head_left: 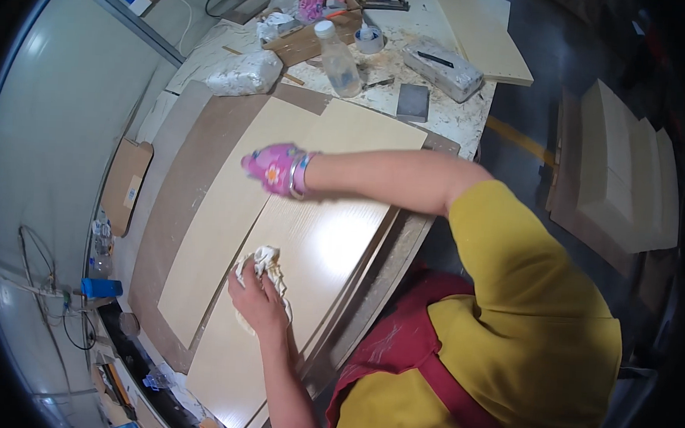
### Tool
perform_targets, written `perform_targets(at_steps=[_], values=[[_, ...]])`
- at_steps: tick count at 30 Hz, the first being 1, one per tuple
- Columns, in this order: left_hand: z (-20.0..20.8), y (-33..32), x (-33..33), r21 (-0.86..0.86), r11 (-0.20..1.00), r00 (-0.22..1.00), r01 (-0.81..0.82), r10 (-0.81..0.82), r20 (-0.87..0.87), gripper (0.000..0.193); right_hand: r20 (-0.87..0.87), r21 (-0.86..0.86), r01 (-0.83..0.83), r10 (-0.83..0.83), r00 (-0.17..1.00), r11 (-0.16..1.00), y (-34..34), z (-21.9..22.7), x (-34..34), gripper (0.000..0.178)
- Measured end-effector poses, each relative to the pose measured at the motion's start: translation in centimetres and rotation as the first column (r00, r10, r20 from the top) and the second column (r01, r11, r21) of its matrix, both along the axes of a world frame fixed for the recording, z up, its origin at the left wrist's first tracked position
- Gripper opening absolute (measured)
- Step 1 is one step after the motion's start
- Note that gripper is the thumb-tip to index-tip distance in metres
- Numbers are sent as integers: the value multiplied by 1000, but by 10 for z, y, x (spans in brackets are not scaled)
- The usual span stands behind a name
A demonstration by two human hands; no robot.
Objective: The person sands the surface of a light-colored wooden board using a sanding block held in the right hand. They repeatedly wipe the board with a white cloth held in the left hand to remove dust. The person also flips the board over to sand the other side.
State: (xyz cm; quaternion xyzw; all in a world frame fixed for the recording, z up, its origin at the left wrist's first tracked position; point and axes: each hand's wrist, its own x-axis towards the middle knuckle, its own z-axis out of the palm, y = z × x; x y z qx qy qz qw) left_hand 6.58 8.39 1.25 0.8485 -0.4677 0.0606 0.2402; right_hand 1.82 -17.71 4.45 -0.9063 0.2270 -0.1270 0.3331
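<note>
My bare left hand (259,299) presses a crumpled white cloth (267,255) down on a long pale wood-grain board (336,183). Its fingers are bent over the cloth. My right hand (275,169) wears a pink-purple flowered glove and lies across the far part of the boards, where this board meets a second pale board (226,208). Motion smears the right fingers, so whether they hold anything cannot be made out. A narrow dark gap runs between the two boards, which lie on a brown sheet (169,205).
Beyond the boards, a worktable (235,47) carries a clear bottle (337,63), a tape roll (368,41), a grey block (413,102), a wrapped pack (443,68) and a cardboard box (321,38). More panels (628,167) are stacked at the right. Small bottles (102,248) line the left edge.
</note>
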Motion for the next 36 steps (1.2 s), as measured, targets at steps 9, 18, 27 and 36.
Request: perform_targets(at_steps=[9, 18, 27, 36], values=[[4, -10, -9, 40, 991, 992, -126, 124, 35, 37, -167, -440, 94, -185, 968, 893, -159, 1, -79, 21], [-2, -9, -6, 34, 989, 988, -145, 143, 55, 36, 85, -233, 221, -207, 975, 947, -188, -20, -116, 34], [-3, -4, -7, 31, 987, 987, -156, 155, 26, 37, 208, 85, 278, -290, 934, 957, -175, -23, -123, 37], [2, -11, -2, -59, 988, 970, -145, 130, -204, 32, 357, 540, 201, -439, 824, 817, -181, -19, -167, 44]])
